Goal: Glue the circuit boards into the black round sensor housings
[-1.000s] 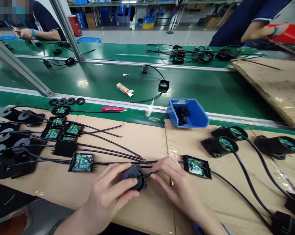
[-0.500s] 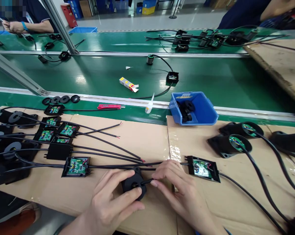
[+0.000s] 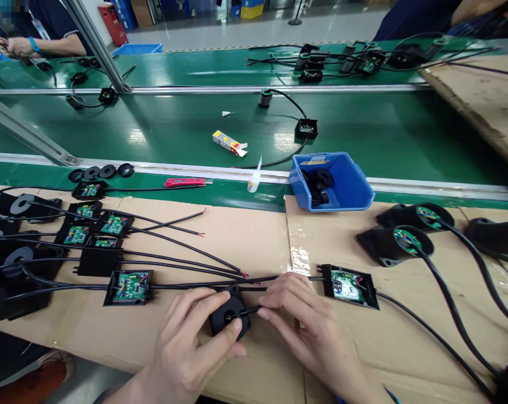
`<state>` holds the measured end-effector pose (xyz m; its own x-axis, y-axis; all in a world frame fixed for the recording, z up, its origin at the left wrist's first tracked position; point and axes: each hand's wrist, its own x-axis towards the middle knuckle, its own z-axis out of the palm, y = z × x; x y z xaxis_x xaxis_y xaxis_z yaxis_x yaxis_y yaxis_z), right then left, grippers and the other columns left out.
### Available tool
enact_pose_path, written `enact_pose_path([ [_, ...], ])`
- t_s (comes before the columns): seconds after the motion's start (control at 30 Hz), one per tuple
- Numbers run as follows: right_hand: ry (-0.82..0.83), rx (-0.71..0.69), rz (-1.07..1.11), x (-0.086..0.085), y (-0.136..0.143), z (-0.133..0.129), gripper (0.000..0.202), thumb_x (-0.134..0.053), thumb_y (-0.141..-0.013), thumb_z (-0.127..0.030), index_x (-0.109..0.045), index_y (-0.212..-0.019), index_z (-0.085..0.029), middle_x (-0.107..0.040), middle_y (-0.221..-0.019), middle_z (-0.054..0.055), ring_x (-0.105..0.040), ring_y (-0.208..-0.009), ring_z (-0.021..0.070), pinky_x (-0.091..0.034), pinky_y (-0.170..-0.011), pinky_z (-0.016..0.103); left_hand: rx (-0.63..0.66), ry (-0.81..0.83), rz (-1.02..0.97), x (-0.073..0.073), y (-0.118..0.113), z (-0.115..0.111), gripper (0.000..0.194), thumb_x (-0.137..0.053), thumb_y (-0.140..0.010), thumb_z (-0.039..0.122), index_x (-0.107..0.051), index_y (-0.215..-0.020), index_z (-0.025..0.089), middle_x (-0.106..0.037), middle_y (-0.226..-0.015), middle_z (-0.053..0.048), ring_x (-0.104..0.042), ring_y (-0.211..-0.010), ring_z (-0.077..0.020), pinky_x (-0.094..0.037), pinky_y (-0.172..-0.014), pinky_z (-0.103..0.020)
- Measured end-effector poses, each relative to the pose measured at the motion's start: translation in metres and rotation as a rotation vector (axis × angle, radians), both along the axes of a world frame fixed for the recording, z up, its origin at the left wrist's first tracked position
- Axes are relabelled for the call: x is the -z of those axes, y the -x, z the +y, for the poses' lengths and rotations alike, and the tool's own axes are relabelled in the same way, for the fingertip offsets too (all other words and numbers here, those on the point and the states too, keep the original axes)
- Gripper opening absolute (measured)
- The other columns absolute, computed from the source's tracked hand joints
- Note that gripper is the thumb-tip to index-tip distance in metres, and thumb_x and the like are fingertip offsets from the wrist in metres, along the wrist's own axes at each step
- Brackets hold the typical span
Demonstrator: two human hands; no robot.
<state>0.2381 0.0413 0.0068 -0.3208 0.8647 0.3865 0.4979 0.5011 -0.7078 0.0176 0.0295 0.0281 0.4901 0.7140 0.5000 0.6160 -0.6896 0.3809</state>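
Note:
My left hand [image 3: 195,336] grips a black round housing [image 3: 229,315] on the cardboard, thumb and fingers around its sides. Between the thumb and fingertips of my right hand [image 3: 304,325] is a short black cable [image 3: 250,310] that meets the right side of the housing. Left of my hands lies an open black box with a green circuit board [image 3: 130,286]. A similar box with a board [image 3: 349,287] rests to the right, a cable running out of each side. Several black cables pass just behind my hands.
A blue bin [image 3: 358,188] with black parts stands behind. Near it are a small bottle [image 3: 254,180] and a red cutter [image 3: 185,182]. Black housings [image 3: 394,245] with thick cables lie right; more boxes and housings crowd the left. A person's hands [image 3: 18,46] show far left.
The small carton, the round part and the black box on the green belt have shifted right. The view has moved slightly. My hands keep nearly the same hold on the housing and cable.

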Motion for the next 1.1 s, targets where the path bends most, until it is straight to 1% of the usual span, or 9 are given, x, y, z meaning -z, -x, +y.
enact_pose_path([
  [0.13,-0.028,0.003,-0.026,-0.004,-0.001,0.0,0.013,-0.06,-0.09,-0.008,-0.062,-0.092,-0.021,-0.068,-0.081,0.002,-0.064,-0.077,0.0171,-0.054,-0.077,0.036,-0.023,-0.118,0.14,-0.002,-0.005,-0.001,0.006,-0.066,-0.091,0.019,-0.071,-0.087,0.02,-0.075,-0.103,-0.01,-0.065,-0.099,-0.0254,-0.057,-0.083,-0.042],
  [0.23,-0.087,0.063,-0.096,-0.009,-0.001,-0.007,0.016,-0.059,-0.09,-0.011,-0.066,-0.099,-0.022,-0.072,-0.096,0.007,-0.067,-0.092,0.0219,-0.054,-0.085,0.042,0.001,-0.166,0.247,0.002,-0.007,-0.003,0.009,-0.065,-0.091,0.018,-0.069,-0.082,0.019,-0.075,-0.104,-0.011,-0.066,-0.102,-0.027,-0.054,-0.095,-0.048],
  [0.3,-0.142,0.093,-0.143,-0.011,0.001,-0.015,0.02,-0.058,-0.089,-0.01,-0.068,-0.103,-0.02,-0.074,-0.102,0.01,-0.067,-0.097,0.0237,-0.055,-0.085,0.041,0.019,-0.174,0.27,0.005,-0.007,-0.004,0.011,-0.061,-0.091,0.018,-0.067,-0.082,0.018,-0.074,-0.104,-0.013,-0.066,-0.105,-0.0281,-0.051,-0.1,-0.051],
  [0.5,-0.319,-0.025,-0.313,-0.007,0.015,-0.039,0.025,-0.052,-0.092,-0.007,-0.072,-0.102,-0.017,-0.079,-0.103,0.004,-0.072,-0.082,0.0176,-0.054,-0.071,0.032,0.069,-0.19,0.257,0.014,-0.004,-0.005,0.017,-0.053,-0.09,0.008,-0.066,-0.082,0.015,-0.074,-0.105,-0.015,-0.067,-0.113,-0.0315,-0.045,-0.108,-0.056],
  [0.6,-0.378,-0.02,-0.396,-0.002,0.021,-0.044,0.026,-0.052,-0.092,-0.004,-0.075,-0.096,-0.017,-0.08,-0.098,0.004,-0.07,-0.071,0.0155,-0.05,-0.06,0.031,0.085,-0.261,0.291,0.016,-0.002,-0.005,0.015,-0.055,-0.091,0.01,-0.064,-0.08,0.015,-0.075,-0.102,-0.015,-0.067,-0.117,-0.032,-0.042,-0.112,-0.057],
  [0.7,-0.41,-0.046,-0.477,0.0,0.026,-0.046,0.031,-0.047,-0.093,-0.003,-0.076,-0.091,-0.016,-0.08,-0.093,0.007,-0.068,-0.066,0.0159,-0.048,-0.057,0.031,0.081,-0.32,0.309,0.02,-0.003,-0.006,0.014,-0.06,-0.091,0.012,-0.062,-0.078,0.016,-0.076,-0.101,-0.014,-0.066,-0.118,-0.0329,-0.04,-0.113,-0.056],
  [0.87,-0.415,-0.046,-0.538,-0.002,0.031,-0.044,0.037,-0.04,-0.093,-0.002,-0.075,-0.092,-0.014,-0.08,-0.087,0.008,-0.066,-0.066,0.017,-0.046,-0.056,0.032,0.054,-0.375,0.223,0.032,-0.004,-0.009,0.017,-0.06,-0.091,0.012,-0.062,-0.075,0.016,-0.076,-0.105,-0.015,-0.066,-0.119,-0.0324,-0.043,-0.112,-0.053],
  [1.0,-0.331,-0.047,-0.421,-0.012,0.026,-0.038,0.034,-0.042,-0.094,-0.003,-0.073,-0.092,-0.014,-0.08,-0.09,0.005,-0.067,-0.066,0.0161,-0.049,-0.059,0.031,0.029,-0.319,0.153,0.042,-0.002,-0.013,0.015,-0.056,-0.095,0.012,-0.067,-0.084,0.013,-0.074,-0.11,-0.018,-0.064,-0.122,-0.0337,-0.032,-0.114,-0.066],
  [1.1,-0.265,-0.084,-0.404,-0.018,0.022,-0.039,0.028,-0.046,-0.093,-0.006,-0.072,-0.09,-0.017,-0.08,-0.097,0.005,-0.07,-0.074,0.0174,-0.052,-0.064,0.032,-0.001,-0.306,0.122,0.043,-0.002,-0.016,0.024,-0.047,-0.098,0.01,-0.069,-0.089,0.011,-0.075,-0.109,-0.02,-0.059,-0.127,-0.0354,-0.024,-0.114,-0.071],
])
